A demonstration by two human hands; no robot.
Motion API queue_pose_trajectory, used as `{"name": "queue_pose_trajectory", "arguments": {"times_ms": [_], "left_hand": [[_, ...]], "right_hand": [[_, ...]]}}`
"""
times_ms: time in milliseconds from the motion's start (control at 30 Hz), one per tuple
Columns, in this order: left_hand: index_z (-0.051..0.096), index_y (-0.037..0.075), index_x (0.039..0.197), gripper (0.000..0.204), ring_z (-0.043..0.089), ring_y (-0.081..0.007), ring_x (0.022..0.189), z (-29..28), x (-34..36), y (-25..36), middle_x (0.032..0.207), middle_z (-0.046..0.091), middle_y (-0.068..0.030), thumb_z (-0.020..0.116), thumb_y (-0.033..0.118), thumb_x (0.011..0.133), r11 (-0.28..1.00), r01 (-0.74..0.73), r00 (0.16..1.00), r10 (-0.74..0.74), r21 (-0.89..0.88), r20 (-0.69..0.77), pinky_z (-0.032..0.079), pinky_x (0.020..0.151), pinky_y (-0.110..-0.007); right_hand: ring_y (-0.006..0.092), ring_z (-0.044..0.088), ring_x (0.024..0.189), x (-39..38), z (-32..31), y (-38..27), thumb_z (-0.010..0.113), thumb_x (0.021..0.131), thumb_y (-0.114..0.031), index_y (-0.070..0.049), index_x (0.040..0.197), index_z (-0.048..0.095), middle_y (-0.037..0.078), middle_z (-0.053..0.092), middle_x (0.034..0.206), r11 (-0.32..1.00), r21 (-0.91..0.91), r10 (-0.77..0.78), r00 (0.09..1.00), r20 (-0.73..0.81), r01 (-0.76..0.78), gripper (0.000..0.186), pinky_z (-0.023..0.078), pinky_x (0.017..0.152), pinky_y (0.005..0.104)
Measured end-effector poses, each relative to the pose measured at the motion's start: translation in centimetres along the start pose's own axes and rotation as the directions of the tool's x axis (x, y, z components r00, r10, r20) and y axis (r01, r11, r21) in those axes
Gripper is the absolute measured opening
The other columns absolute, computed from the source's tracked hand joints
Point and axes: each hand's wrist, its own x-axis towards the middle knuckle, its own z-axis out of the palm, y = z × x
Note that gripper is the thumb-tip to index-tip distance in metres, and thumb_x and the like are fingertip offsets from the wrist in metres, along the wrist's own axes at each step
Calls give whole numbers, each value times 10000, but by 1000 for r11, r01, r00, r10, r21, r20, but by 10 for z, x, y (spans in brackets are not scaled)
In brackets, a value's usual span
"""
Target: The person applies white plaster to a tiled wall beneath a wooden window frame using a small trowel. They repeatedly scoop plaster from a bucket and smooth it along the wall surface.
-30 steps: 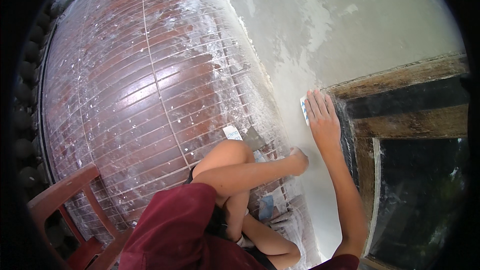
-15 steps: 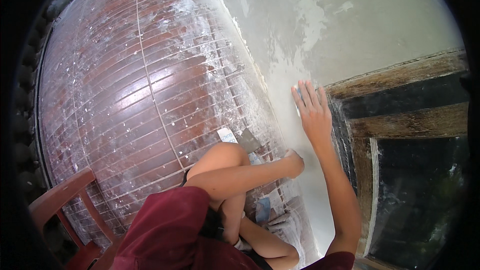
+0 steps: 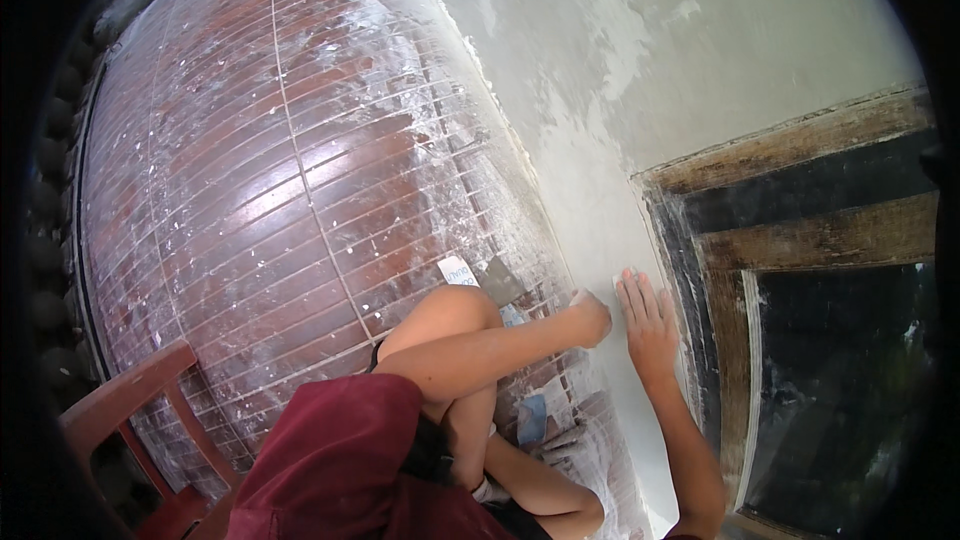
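- Right hand (image 3: 648, 322), right of centre, lies flat with fingers stretched out, pressing a pale sheet (image 3: 618, 286) to the wall (image 3: 730, 50); only a sliver of the sheet shows, left of the fingertips
- Left hand (image 3: 591, 319), just left of it, is curled into a loose fist by the wall's lower edge; cannot tell whether it holds anything or touches the wall
- Both hands sit at a narrow wall strip, with the rough floor edge on its left and the wooden frame (image 3: 830, 233) on its right
- The strip widens into broad open wall at upper right; downward it runs on, narrow, past the right forearm
- Left forearm crosses the bent knee (image 3: 447, 325), which crowds the lower centre
- Printed card (image 3: 458, 272) and grey square (image 3: 503, 282) lie near the knee on the dusty floor (image 3: 270, 240)
- Red chair (image 3: 130, 390) stands lower left, well apart from both hands
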Motion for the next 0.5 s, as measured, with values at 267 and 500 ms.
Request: {"name": "queue_pose_trajectory", "arguments": {"times_ms": [267, 500], "left_hand": [[733, 97, 1079, 315, 674, -261, 1031, 2, 0, 4, 1123, 696, -56, 680, 273, 823, 1000, -11, 1000, 11, -4, 4, 539, 796, -465], [746, 91, 906, 285, 693, -268, 956, 9, 0, -10, 977, 724, -79, 718, 345, 781, 999, 31, 994, -29, 16, -105, 548, 735, -417]], "right_hand": [[153, 319, 1433, 58, -10, 5, 468, 908, -179, -118, 1447, 441, -7, 359, 1555, 996, -66, 50, 998, -40, -53, 543, 248, 1184, 367], [164, 286, 1447, 158, -26, 19, 498, 902, -189, -117, 1442, 446, -9, 336, 1562, 988, -39, 140, 971, -194, -151, 547, 221, 1205, 388]]}}
